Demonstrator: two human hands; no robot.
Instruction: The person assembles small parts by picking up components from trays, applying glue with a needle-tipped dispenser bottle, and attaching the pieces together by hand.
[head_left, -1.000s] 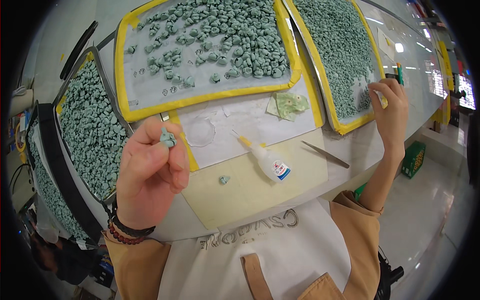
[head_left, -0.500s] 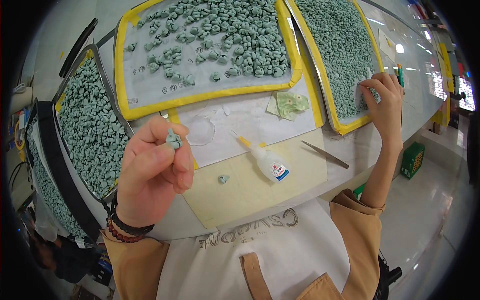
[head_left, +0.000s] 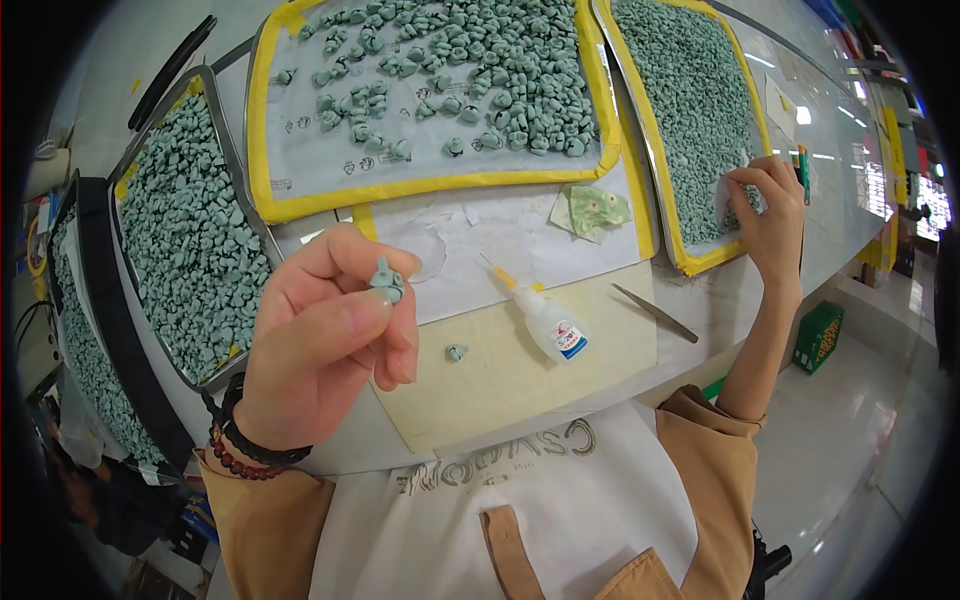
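Between the thumb and forefinger of my left hand (head_left: 320, 335) is a small grey-green moulded piece (head_left: 387, 280) with a pointed top, held up above the worktop. My right hand (head_left: 772, 215) reaches into the near end of the right tray (head_left: 690, 263), which is full of tiny grey-green parts (head_left: 690, 110). Its thumb and fingertips are pinched together there; whatever they grip is too small to see. A single grey-green piece (head_left: 456, 352) lies on the cream mat (head_left: 480, 395). Beside it rests a white glue bottle (head_left: 553, 325) with a yellow nozzle and thin needle tip.
Metal tweezers (head_left: 655, 312) lie right of the bottle. A crumpled green patterned paper (head_left: 592, 212) sits behind it. The yellow-taped middle tray (head_left: 330, 205) holds many loose pieces. More filled trays, including a dark-edged left tray (head_left: 232, 130), stand at the left.
My left hand has shifted slightly right with the piece still pinched. My right hand stays at the right tray, a little lower in view. The whole view has shifted slightly.
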